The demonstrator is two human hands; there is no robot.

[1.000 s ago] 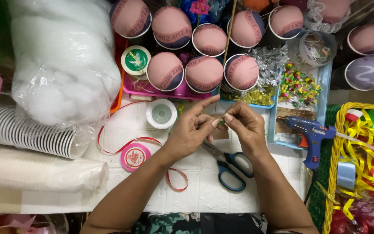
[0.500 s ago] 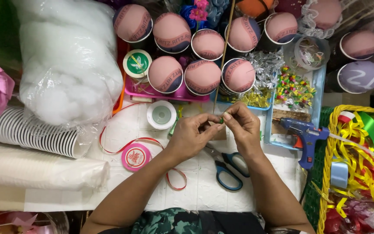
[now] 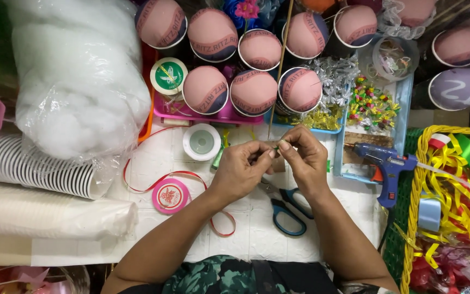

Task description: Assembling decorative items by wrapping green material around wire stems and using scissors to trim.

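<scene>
My left hand [image 3: 240,171] and right hand [image 3: 303,158] meet fingertip to fingertip above the middle of the worktop [image 3: 257,239], both pinching the lower end of a thin stick [image 3: 279,65] that runs up towards the far edge. Blue-handled scissors [image 3: 288,209] lie just under my wrists, a blue glue gun [image 3: 385,166] near the right edge, and a pink ribbon spool [image 3: 169,196] to the left.

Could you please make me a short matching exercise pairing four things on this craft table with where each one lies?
1. scissors
2. glue gun
3. stuffing bag
4. ribbon spool

a. far left, above the stacked cups
b. under the right hand's wrist
c. beside the yellow basket
d. below the left hand, on the red ribbon

Pairs: 1-b, 2-c, 3-a, 4-d
</scene>
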